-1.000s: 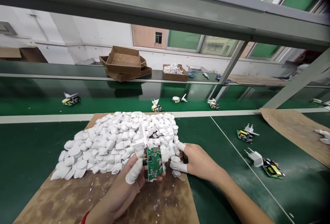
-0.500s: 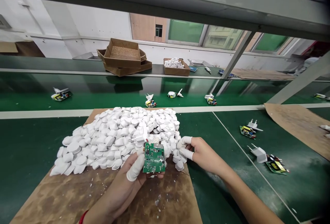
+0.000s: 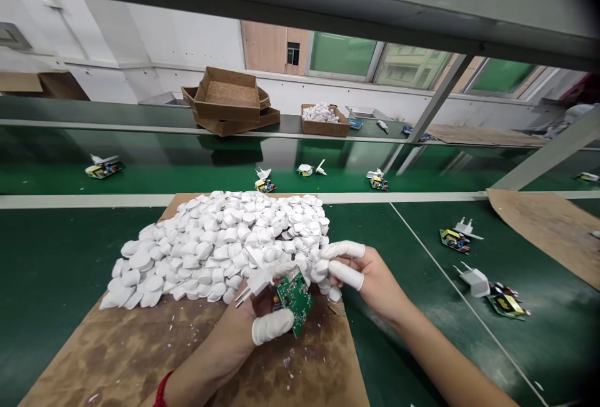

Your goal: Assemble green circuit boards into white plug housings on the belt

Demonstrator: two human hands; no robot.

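My left hand (image 3: 255, 326) is closed on a green circuit board (image 3: 295, 297) with a white plug part (image 3: 255, 283) attached by wires; its thumb wears a white finger cot. My right hand (image 3: 360, 276), also in finger cots, pinches a small white plastic cap (image 3: 321, 267) at the right edge of a big heap of white caps (image 3: 220, 241). The heap lies on a brown cardboard sheet (image 3: 140, 357) on the green bench.
Two loose board-and-plug assemblies (image 3: 487, 291) (image 3: 457, 235) lie on the bench at right. Several more (image 3: 100, 168) ride the green conveyor behind. On the far shelf sit stacked cardboard trays (image 3: 229, 100) and a box of white parts (image 3: 323, 118). Another cardboard sheet (image 3: 548, 226) lies far right.
My left hand turned the circuit board and lowered it, so the plug part now points left. My right hand moved up to the heap's edge and closed on a cap.
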